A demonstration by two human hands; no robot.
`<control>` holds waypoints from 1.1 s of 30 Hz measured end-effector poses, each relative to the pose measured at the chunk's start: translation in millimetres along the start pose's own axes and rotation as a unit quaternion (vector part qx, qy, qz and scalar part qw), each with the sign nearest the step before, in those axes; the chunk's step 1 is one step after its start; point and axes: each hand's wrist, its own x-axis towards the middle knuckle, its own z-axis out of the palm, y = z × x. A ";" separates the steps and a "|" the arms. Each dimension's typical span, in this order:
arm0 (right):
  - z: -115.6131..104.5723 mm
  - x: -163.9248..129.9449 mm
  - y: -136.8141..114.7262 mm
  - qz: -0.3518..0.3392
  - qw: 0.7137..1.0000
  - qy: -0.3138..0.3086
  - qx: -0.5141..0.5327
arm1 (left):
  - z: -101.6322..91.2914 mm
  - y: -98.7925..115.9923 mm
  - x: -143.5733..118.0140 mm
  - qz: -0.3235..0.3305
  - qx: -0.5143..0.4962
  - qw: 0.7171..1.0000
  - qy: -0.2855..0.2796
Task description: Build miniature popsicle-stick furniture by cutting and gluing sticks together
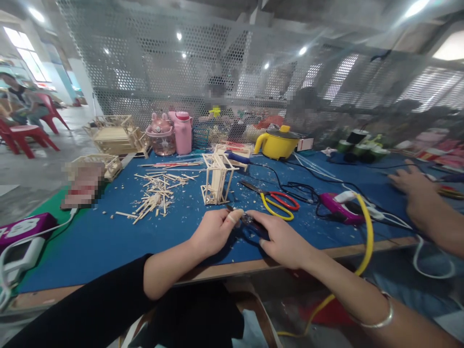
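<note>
Both hands meet at the blue table's [108, 241] near edge, the right hand [281, 239] closed round small dark pliers [250, 222], stiff and light, best gripped by their handles, the left hand [212, 232] pinching at their tip.

Left hand [213, 233] and right hand [281, 239] meet, fingers curled closed.

A perforated metal screen [203, 63] rises behind the blue-covered surface [108, 237]. Round ceiling lights [178, 36] glow through it. At far left, a bright window [27, 58], a grey concrete floor [32, 169] and red plastic chairs [21, 135].
</note>
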 end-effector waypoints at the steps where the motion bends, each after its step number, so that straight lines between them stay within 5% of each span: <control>1: 0.0 0.7 0.0 0.003 1.000 -0.007 -0.003 | -0.1 0.2 -0.3 0.001 -0.003 1.000 0.004; 17: 42.5 -11.9 -1.6 0.040 0.980 0.120 -0.157 | -2.7 -3.2 -1.9 0.015 -0.021 0.998 -0.051; 25: 32.4 -6.9 -8.6 0.077 0.980 0.073 -0.167 | -0.8 -1.8 3.0 -0.001 -0.046 0.997 -0.059; 29: 13.5 2.5 -5.8 0.116 0.977 0.017 -0.180 | -23.3 -1.4 -2.2 -0.019 0.017 0.996 -0.090; 30: 9.0 6.0 -3.7 0.134 0.972 0.001 -0.193 | -33.0 -3.4 -2.9 -0.030 0.050 0.996 -0.072; 33: -0.5 18.3 4.7 0.169 0.956 -0.036 -0.239 | -63.5 -13.7 3.1 -0.046 0.136 0.985 0.097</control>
